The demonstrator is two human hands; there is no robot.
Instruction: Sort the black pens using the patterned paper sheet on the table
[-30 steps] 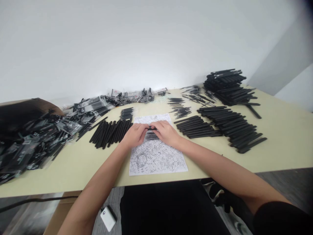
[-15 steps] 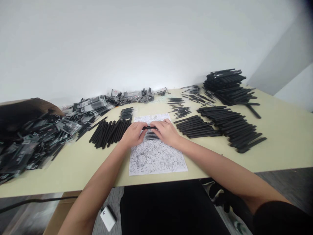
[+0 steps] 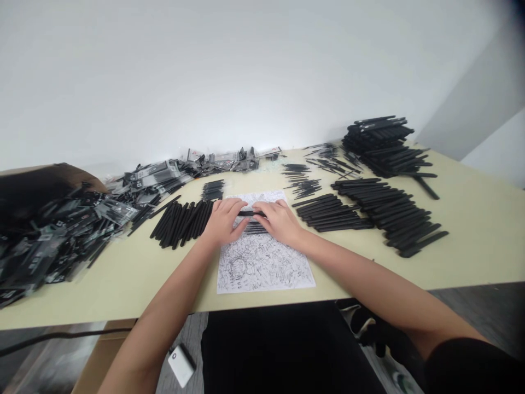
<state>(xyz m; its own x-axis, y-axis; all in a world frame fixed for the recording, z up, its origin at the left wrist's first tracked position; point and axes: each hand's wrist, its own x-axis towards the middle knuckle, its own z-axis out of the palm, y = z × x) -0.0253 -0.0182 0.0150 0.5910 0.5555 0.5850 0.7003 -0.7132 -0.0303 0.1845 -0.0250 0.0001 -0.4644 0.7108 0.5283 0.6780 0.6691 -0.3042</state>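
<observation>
A slim black pen lies crosswise between my two hands, above a sheet of paper covered in dark scribbles. My left hand pinches its left end between thumb and fingers. On the other end, my right hand is closed with thumb and fingertips; the fingers partly hide the pen. Several thin dark sticks lie on the paper just below the pen, partly covered by my hands. Close to my left hand is a row of thick black pen-like pieces.
Right of the paper lie rows of black pen-like pieces, with a tall stack behind. Thin dark sticks lie beyond the paper. Plastic packets heap up on the left by a cardboard box. A wall closes off the back.
My left hand has shifted slightly left and its fingers have spread a little, so more of the pen shows between the hands. My right hand has hardly moved.
</observation>
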